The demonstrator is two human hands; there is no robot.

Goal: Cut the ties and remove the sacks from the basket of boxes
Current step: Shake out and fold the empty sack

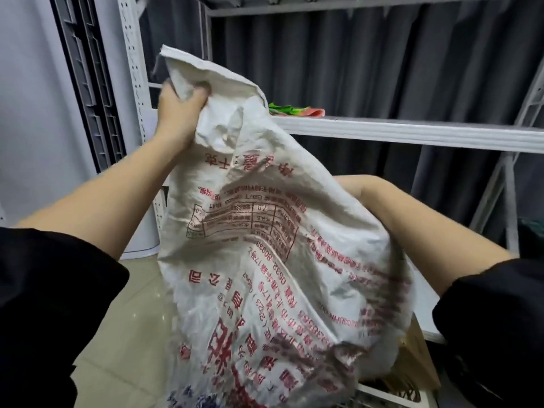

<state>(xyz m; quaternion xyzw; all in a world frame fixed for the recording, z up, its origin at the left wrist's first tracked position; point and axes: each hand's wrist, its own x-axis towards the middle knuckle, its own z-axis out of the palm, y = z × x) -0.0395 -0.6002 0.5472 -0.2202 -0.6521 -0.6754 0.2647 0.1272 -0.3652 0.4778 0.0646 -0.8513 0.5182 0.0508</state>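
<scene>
A large white woven sack [265, 245] with red printed writing fills the middle of the view, lifted and crumpled. My left hand [179, 113] grips its upper corner, held high near the shelf post. My right hand is hidden behind the sack; only its wrist and forearm [412, 219] show at the right. Below the sack at the lower right, brown cardboard boxes [418, 357] sit inside a white basket [391, 397]. No ties or cutting tool show.
A white metal shelf rack [412, 131] stands behind the sack, with a green and pink item [294, 110] on its board. Dark grey curtains hang behind. A grey crate [88, 83] leans at the left. Shiny tiled floor [132, 334] lies at the lower left.
</scene>
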